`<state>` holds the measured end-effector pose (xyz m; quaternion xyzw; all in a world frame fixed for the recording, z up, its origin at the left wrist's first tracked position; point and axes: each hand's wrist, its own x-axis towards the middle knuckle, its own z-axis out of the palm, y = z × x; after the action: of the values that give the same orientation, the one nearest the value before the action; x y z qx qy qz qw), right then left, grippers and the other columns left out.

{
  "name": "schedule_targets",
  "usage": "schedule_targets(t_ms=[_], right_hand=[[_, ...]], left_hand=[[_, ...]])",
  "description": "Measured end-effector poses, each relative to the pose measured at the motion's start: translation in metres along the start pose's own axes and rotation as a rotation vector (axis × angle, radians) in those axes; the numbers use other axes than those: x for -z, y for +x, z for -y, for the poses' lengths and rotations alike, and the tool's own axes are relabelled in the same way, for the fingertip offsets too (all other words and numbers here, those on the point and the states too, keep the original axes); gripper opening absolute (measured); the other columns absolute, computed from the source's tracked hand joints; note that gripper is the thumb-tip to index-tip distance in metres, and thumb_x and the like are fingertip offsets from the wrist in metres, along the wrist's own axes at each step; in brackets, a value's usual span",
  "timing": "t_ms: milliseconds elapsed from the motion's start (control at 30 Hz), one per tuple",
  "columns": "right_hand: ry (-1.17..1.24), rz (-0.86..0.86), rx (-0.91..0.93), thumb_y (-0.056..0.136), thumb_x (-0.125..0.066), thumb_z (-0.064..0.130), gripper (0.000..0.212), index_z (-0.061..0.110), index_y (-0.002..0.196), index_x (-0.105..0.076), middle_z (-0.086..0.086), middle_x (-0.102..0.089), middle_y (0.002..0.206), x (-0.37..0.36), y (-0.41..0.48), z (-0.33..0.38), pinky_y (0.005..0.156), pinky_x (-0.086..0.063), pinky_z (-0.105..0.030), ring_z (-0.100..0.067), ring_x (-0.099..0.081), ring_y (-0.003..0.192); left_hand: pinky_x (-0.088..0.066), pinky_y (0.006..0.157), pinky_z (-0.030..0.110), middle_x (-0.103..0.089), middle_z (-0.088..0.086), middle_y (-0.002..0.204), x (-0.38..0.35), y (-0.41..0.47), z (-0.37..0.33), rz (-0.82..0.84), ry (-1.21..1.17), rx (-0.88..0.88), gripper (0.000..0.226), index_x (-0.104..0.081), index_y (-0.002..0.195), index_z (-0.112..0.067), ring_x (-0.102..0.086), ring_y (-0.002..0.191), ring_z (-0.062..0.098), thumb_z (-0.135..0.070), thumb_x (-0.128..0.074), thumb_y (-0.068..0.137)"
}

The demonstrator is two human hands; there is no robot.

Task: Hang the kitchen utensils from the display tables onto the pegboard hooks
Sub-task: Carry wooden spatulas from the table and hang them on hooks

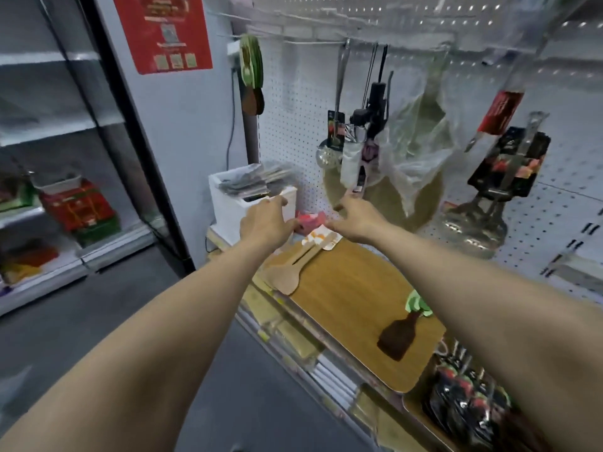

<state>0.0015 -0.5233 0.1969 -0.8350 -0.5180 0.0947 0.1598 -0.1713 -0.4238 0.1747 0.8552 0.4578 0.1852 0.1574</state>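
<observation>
A small pink pack (311, 221) lies at the back of the wooden display table (352, 308), just below the white pegboard (293, 102). My left hand (266, 220) reaches in from the left and its fingertips meet the pack's left end; motion blur hides whether they grip it. My right hand (355, 220) comes from the right with thumb and fingers spread, touching the pack's right end. Two wooden spatulas (292, 269) on a printed card lie on the table under my hands. A ladle (328, 154) and black-handled utensils (375, 106) hang on pegboard hooks.
A white box (228, 207) of flat packs stands left of my hands. A plastic-wrapped board (421, 148) and a black carded tool (509, 164) hang on the right. Dark wrapped utensils (466, 396) lie at the table's near right. Glass-door shelving (65, 190) is at left.
</observation>
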Motion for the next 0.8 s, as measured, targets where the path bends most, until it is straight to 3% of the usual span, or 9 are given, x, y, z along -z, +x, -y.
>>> schedule_targets(t_ms=[200, 300, 467, 567, 667, 800], right_hand=[[0.101, 0.105, -0.191, 0.092, -0.064, 0.046, 0.045, 0.014, 0.125, -0.066, -0.006, -0.066, 0.127, -0.076, 0.085, 0.006, 0.088, -0.048, -0.033, -0.027, -0.06, 0.115], [0.148, 0.13, -0.304, 0.092, -0.062, 0.048, 0.042, 0.014, 0.117, -0.068, -0.006, -0.07, 0.119, -0.116, 0.12, -0.001, 0.087, -0.052, -0.036, -0.027, -0.064, 0.107], [0.203, 0.24, -0.443, 0.094, -0.064, 0.043, 0.035, 0.017, 0.115, -0.069, -0.002, -0.068, 0.117, -0.175, 0.158, -0.033, 0.076, -0.043, -0.028, -0.022, -0.062, 0.107], [0.248, 0.293, -0.505, 0.094, -0.064, 0.043, 0.036, 0.014, 0.115, -0.069, -0.003, -0.067, 0.118, -0.21, 0.189, -0.059, 0.08, -0.047, -0.031, -0.023, -0.062, 0.107], [0.309, 0.331, -0.591, 0.093, -0.064, 0.046, 0.036, 0.016, 0.111, -0.07, -0.004, -0.068, 0.115, -0.245, 0.22, -0.079, 0.089, -0.053, -0.038, -0.023, -0.063, 0.102], [0.412, 0.343, -0.709, 0.094, -0.063, 0.049, 0.037, 0.015, 0.107, -0.066, -0.005, -0.067, 0.103, -0.285, 0.247, -0.097, 0.086, -0.053, -0.04, -0.021, -0.06, 0.089]], left_hand=[[-0.052, 0.094, 0.046, -0.058, 0.006, 0.136, -0.052, 0.096, 0.076, 0.186, -0.082, 0.03, 0.059, -0.05, 0.139, -0.021, -0.06, 0.115, 0.03, -0.05, -0.063, 0.09], [-0.05, 0.095, 0.043, -0.06, 0.008, 0.133, -0.082, 0.133, 0.099, 0.266, -0.108, 0.063, 0.053, -0.054, 0.136, -0.02, -0.057, 0.118, 0.03, -0.047, -0.063, 0.091], [-0.05, 0.093, 0.04, -0.062, 0.008, 0.13, -0.154, 0.174, 0.126, 0.415, -0.167, 0.12, 0.05, -0.057, 0.133, -0.019, -0.057, 0.117, 0.03, -0.042, -0.067, 0.09], [-0.046, 0.094, 0.039, -0.063, 0.005, 0.129, -0.198, 0.194, 0.141, 0.474, -0.2, 0.154, 0.056, -0.052, 0.14, -0.018, -0.058, 0.118, 0.029, -0.039, -0.067, 0.09], [-0.049, 0.097, 0.04, -0.065, 0.008, 0.126, -0.243, 0.213, 0.153, 0.523, -0.211, 0.24, 0.049, -0.06, 0.13, -0.017, -0.06, 0.116, 0.027, -0.042, -0.069, 0.088], [-0.045, 0.083, 0.029, -0.065, 0.001, 0.111, -0.293, 0.231, 0.16, 0.596, -0.229, 0.265, 0.038, -0.064, 0.12, -0.015, -0.06, 0.1, 0.021, -0.037, -0.067, 0.09]])
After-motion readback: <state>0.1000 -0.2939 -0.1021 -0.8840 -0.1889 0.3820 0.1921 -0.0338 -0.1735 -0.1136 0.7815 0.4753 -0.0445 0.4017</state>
